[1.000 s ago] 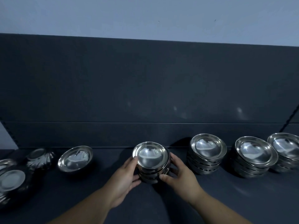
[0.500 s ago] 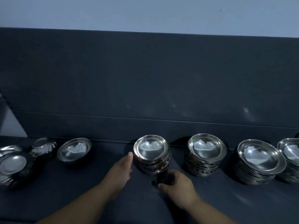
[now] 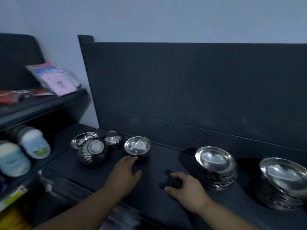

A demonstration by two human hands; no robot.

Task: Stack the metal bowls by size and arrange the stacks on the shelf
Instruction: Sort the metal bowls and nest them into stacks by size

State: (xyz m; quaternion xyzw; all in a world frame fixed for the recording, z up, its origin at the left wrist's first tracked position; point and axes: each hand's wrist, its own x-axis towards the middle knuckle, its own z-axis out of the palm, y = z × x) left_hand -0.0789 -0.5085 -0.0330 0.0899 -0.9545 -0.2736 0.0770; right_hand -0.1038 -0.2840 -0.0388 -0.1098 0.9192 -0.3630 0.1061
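The left hand (image 3: 123, 173) reaches forward with its fingers stretched and relaxed, holding nothing. Its fingertips (image 3: 130, 158) are at the near foot of a single bowl (image 3: 137, 146), and I cannot tell whether they touch it. The right hand (image 3: 186, 190) rests on the dark shelf (image 3: 157, 163) with fingers loosely bent, also holding nothing.

Just right of the right hand stands a near stack (image 3: 216, 165) of nested metal bowls, upright and tidy. Further right, and apart from it, is a far stack (image 3: 282, 180) of wider bowls, partly cut off by the frame edge. These 2 stacks look finished and placed, so that side of the job seems done.

Left of the left hand the work looks unfinished. Beyond the single bowl lie 3 loose pieces close together:
- a large fluted bowl (image 3: 93, 151), upside down
- a small fluted bowl (image 3: 113, 138) just behind it
- a shallow bowl (image 3: 83, 138) furthest from the hand, partly hidden by the large one

By my reckoning these 4 pieces are what is left to sort by size and set in line. The single bowl under the left fingertips is the likely next one to handle. Well left of both hands, plastic jars (image 3: 33, 145) sit on a neighbouring rack and play no part
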